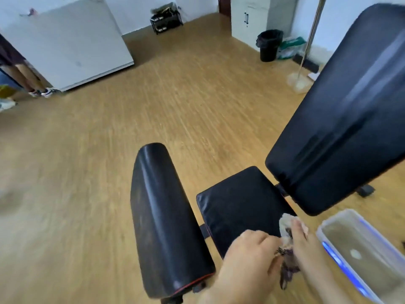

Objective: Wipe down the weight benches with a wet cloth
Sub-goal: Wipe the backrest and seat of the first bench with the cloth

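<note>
- Head view shows, furthest left, a long black vinyl pad with a red-piped end [166,216], part of the weight bench standing on the wood-grain floor [109,172]; faint dull marks are seen on its near half, so it is judged to need wiping.
- Just beside it lies the flat black square seat pad [238,205], above whose near corner the hands are held.
- The left hand [249,257] is seen with its fingers [263,236] curled tight, and the lower part of the cloth is pinched by them.
- The crumpled cloth, pale at the top and dark purple below [286,223], is stretched between the two hands, with a loose tail hanging down.
- The right hand [306,246] holds the pale upper end; its fingers [295,227] are only lightly bent, with the cloth tucked beneath them. The thumb is hidden.
- The step is judged to be readying the cloth. It should be wrung so that no drips are left, then folded into a flat pad, and each cushion should be covered in long overlapping strokes, seams and edges included.
- A clear plastic tub with blue rim clips [333,220], in which murky water is held, stands near the right hand for rinsing.
- Furthest right, the wide black backrest pad [341,119] is raised at a slope; streaks are visible on it.
</note>
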